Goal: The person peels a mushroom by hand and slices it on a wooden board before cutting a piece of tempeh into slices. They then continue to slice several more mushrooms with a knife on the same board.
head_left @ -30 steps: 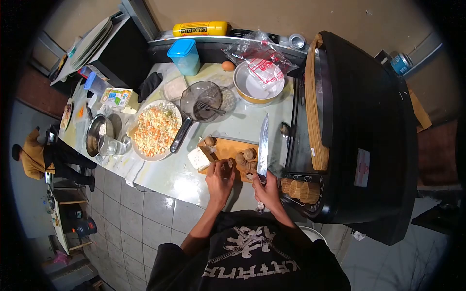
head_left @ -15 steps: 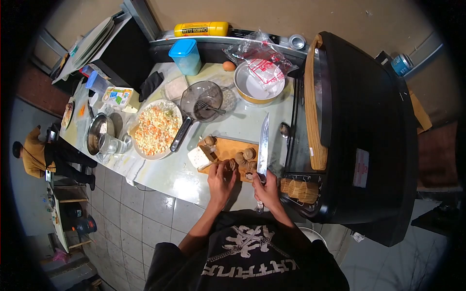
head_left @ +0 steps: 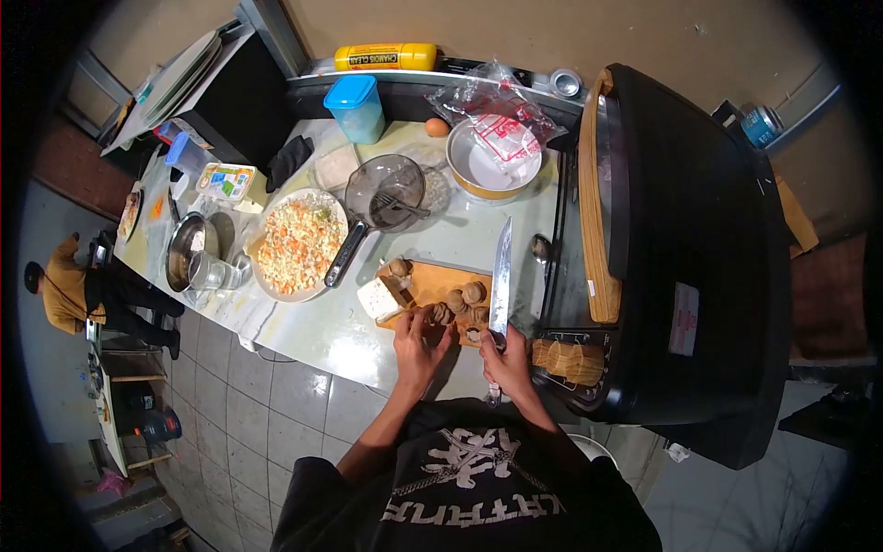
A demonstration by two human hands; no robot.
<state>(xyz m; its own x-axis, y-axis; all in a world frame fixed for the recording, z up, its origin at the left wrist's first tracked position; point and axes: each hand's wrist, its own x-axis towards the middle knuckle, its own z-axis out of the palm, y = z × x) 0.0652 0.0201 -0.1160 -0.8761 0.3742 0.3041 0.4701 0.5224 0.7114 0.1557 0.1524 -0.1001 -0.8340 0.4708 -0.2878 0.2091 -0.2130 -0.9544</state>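
Observation:
My right hand (head_left: pixel 508 362) is wrapped round the handle of a large kitchen knife (head_left: pixel 501 276). Its long blade points away from me, over the right end of a wooden cutting board (head_left: pixel 430 278). At the near edge of the board is my left hand (head_left: pixel 419 361), thumb and fingers apart, fingertips right at a sliced brown mushroom (head_left: pixel 441 315). Several more mushrooms (head_left: pixel 473 293) lie on the board, one of them alone at its far left corner. A white block-shaped item (head_left: pixel 375 300) with a brownish side sits at the board's left end.
Left of the board are a plate of chopped food (head_left: pixel 296 248) and a dark-handled pan (head_left: pixel 382 189) holding a fork. Behind stand a bowl (head_left: pixel 478 170) with a plastic bag, an egg (head_left: pixel 436 127) and a blue-lidded container (head_left: pixel 354 115). A black oven-like appliance (head_left: pixel 690 230) fills the right. A person (head_left: pixel 69 294) stands far left.
The view has shifted very slightly. Both hands, the knife and the mushrooms stay practically where they were.

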